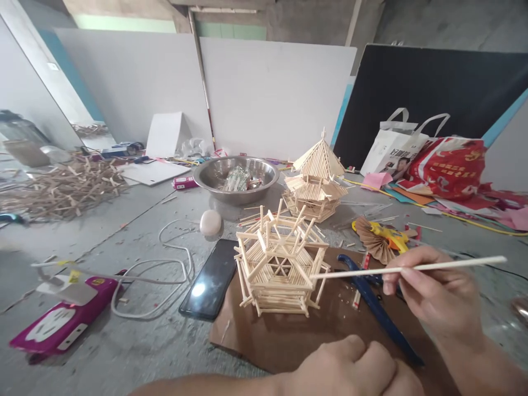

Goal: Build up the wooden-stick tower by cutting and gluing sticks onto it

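My right hand (437,291) pinches a long thin wooden stick (454,265) between thumb and fingers. The stick's far end reaches the right side of a small pavilion model (280,294) built of wooden sticks; whether it touches cannot be made out. Brown cardboard (289,341) lies under the model, whose top is an open frame with several sticks poking up. My left hand (346,366) is curled closed at the bottom edge, in front of the cardboard, and anything inside it is hidden. Blue-handled pliers (379,313) lie between the model and my right hand.
A phone (209,279) lies left of the model, beside a white cable and a purple power strip (70,322). Behind stand a metal basin (206,184) and a roofed stick pavilion (317,187). A yellow glue gun (390,235) and bags (447,165) are at right.
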Demonstrator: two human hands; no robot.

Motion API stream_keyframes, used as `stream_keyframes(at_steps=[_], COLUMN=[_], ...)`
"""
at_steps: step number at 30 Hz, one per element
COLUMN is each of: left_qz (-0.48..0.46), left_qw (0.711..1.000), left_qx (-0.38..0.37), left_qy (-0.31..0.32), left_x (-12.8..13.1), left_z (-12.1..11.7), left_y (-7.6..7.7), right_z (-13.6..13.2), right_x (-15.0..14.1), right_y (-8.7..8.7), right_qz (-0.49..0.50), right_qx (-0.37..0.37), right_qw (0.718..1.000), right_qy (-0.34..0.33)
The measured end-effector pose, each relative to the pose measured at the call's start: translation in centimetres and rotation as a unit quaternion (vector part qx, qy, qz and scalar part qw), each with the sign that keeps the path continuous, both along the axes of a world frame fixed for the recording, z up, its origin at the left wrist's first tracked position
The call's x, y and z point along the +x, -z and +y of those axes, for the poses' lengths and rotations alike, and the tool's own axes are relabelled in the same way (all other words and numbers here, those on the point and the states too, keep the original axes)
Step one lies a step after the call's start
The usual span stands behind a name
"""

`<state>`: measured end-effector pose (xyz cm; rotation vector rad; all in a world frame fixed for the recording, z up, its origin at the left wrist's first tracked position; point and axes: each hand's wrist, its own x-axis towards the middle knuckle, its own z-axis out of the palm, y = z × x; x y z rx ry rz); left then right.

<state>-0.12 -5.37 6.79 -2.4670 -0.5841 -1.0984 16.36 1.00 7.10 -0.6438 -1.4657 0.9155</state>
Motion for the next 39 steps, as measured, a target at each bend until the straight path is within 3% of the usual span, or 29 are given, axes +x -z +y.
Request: stream_keyframes(at_steps=[4,11,16,21,30,39], left_qz=[-0.03,0.114,0.168,0.183,0.208,0.21], left_qw=[0.996,0.97,0.953,0.937,0.923,0.915], left_qx=[0.006,-0.061,-0.13,-0.186,-0.208,-0.254], left_qy=[-0.083,-0.206,-0.217,-0.234,-0.247,-0.234], left_x=[-0.4,-1.7,-2.1,-2.4,-3.1,-3.7], left_z=[0.2,0.6,0.6,0.9,1.1,1.7], left_y=[-0.2,0.2,0.6,0.0,-0.6,-1.1], right_z=[0.2,-0.1,0.4,0.7,0.8,0.7], right_x=[-1.1,-3.6,-4.1,-4.6,-5.8,-5.7], right_y=[-0.3,2.0,2.8,3.0,2.5,3.1], right_qz=[0.083,0.068,0.091,0.11,0.15,0.161], right_qx=[-0.027,-0.198,-0.25,-0.286,-0.318,-0.351], right_qw=[0.996,0.978,0.964,0.951,0.935,0.921], right_qy=[0.013,0.0,-0.018,-0.032,-0.038,-0.059])
